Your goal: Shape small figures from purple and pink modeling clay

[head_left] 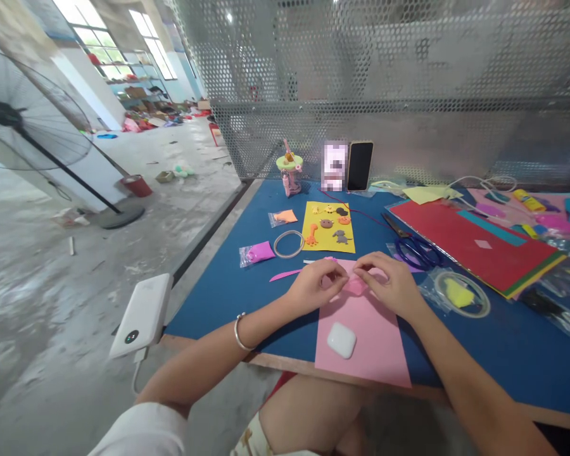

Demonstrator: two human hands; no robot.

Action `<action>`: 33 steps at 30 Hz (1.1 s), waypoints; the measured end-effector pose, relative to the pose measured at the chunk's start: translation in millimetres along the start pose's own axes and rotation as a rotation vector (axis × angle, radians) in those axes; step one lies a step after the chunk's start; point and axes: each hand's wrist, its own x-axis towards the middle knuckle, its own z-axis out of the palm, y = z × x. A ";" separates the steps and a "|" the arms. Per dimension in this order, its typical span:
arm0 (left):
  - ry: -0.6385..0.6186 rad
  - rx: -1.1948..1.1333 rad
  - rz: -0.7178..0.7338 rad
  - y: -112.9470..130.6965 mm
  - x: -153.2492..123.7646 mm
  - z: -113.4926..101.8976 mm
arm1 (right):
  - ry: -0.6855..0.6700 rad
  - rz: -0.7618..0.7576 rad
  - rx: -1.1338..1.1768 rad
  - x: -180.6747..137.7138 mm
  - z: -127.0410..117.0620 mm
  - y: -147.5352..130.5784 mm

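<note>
The grip of the left hand [313, 285] and the grip of the right hand [389, 285] both pinch one small pink lump [356, 286], probably modelling clay. It sits between the fingertips, its longer side running from hand to hand, so neither hand is nearer. It is held just over the far end of a pink sheet [361, 367]. A white earbud case [341, 340] rests on that sheet, on the blue surface [218, 297].

We are in a workshop hall: a bare concrete floor [76, 266], a big pedestal fan [28, 120], perforated metal screens [384, 63] and tall windows [99, 38]. Our blue counter [228, 285] carries craft supplies, including coloured foam sheets [479, 247] and scissors [411, 244].
</note>
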 end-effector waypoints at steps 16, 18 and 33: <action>0.174 -0.459 -0.228 -21.6 1.4 10.4 | -0.104 0.017 -0.184 2.8 17.8 -7.5; 0.187 -0.436 -0.197 -18.4 1.5 9.7 | -0.201 0.036 -0.137 8.3 15.3 -11.9; -0.059 -1.006 -0.173 2.6 5.7 1.0 | -0.303 0.054 0.123 17.7 1.1 -19.8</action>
